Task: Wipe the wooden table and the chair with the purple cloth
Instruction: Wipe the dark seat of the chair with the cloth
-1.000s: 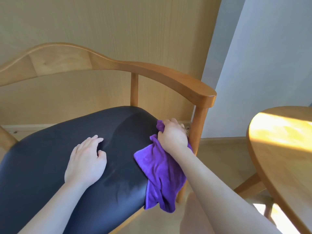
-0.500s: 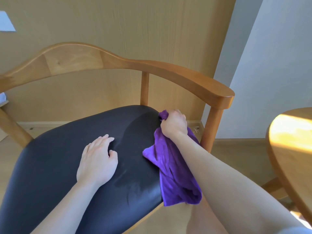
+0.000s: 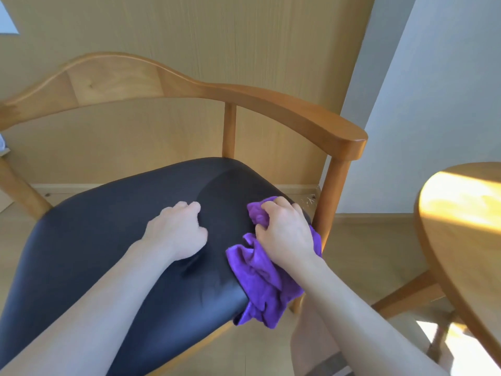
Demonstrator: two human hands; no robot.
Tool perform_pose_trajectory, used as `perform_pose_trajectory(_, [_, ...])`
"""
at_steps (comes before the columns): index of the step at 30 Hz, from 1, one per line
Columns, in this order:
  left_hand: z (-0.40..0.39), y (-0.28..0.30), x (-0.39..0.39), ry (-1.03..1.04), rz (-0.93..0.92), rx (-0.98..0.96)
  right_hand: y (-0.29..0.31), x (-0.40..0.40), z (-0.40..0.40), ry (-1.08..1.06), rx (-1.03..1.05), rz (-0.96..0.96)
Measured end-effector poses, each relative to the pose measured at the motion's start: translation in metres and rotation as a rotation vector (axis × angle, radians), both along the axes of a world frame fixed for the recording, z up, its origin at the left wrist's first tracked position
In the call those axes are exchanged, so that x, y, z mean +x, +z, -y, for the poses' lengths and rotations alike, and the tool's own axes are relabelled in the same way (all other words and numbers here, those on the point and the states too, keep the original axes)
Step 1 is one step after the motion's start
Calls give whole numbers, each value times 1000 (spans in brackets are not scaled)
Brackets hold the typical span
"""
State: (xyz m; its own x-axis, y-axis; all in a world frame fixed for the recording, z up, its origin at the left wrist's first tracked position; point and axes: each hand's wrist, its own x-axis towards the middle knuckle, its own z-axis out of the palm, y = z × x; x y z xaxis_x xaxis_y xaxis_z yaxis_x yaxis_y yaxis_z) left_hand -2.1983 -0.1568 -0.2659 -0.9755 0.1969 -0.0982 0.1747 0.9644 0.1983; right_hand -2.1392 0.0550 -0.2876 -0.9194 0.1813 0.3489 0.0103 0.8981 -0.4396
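Observation:
A wooden chair point(image 3: 284, 109) with a curved backrest and a black padded seat point(image 3: 95, 253) fills the view. My right hand point(image 3: 287, 234) grips a bunched purple cloth point(image 3: 263, 283) on the seat's right side; the cloth's loose end hangs over the seat edge. A damp, darker streak shows on the seat left of the cloth. My left hand point(image 3: 176, 232) rests on the middle of the seat with its fingers bent, holding nothing. The round wooden table point(image 3: 466, 234) shows at the right edge, partly lit by sunlight.
A light wood-panelled wall stands right behind the chair, and a white wall to the right. The chair's right arm post point(image 3: 330, 196) is just beyond my right hand. The table's legs point(image 3: 406, 297) cross the floor at the lower right.
My right hand has drawn the cloth back along the seat's right side, towards me. My left hand's fingers have bent from flat. The view has shifted a little.

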Motion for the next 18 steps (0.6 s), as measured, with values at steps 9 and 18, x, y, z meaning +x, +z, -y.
perform_pose_trajectory(9, [-51,-37,6,-264,-207,354,5,-42,-12,-69,-12,4])
perform_pose_trajectory(18, [-49,-36,4,-239,-141,425,21,-69,-22,-175,-37,262])
